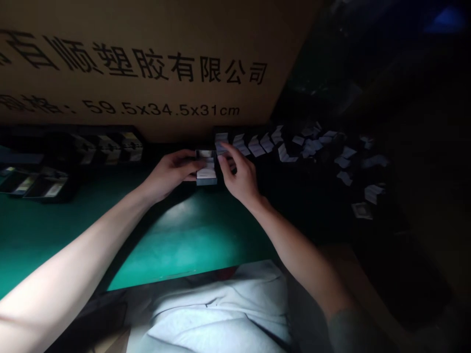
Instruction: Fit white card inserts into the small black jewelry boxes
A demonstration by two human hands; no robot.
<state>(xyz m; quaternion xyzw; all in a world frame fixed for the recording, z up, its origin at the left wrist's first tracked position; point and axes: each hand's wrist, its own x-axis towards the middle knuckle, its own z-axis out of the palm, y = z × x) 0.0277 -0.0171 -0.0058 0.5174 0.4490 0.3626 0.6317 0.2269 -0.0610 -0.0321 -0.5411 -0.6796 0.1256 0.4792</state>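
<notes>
A small open-topped dark box point(206, 181) sits in my left hand point(169, 174), with the fingers on its far side and the thumb over its top. Inside the box lies a white folded paper point(206, 173), pressed by that thumb. Just to the right, my right hand point(241, 176) has its thumb and index finger closed about another folded paper slip point(221, 137), at the near end of a row of slips. The other fingers of this hand are curled and partly hidden.
Behind the hands stands a large printed cardboard carton point(176, 88). More folded slips point(253, 145) run to the right, then lie scattered in shadow. Open dark boxes point(51, 184) are grouped at left on the green tabletop point(165, 255). Pale cloth point(221, 314) covers my lap.
</notes>
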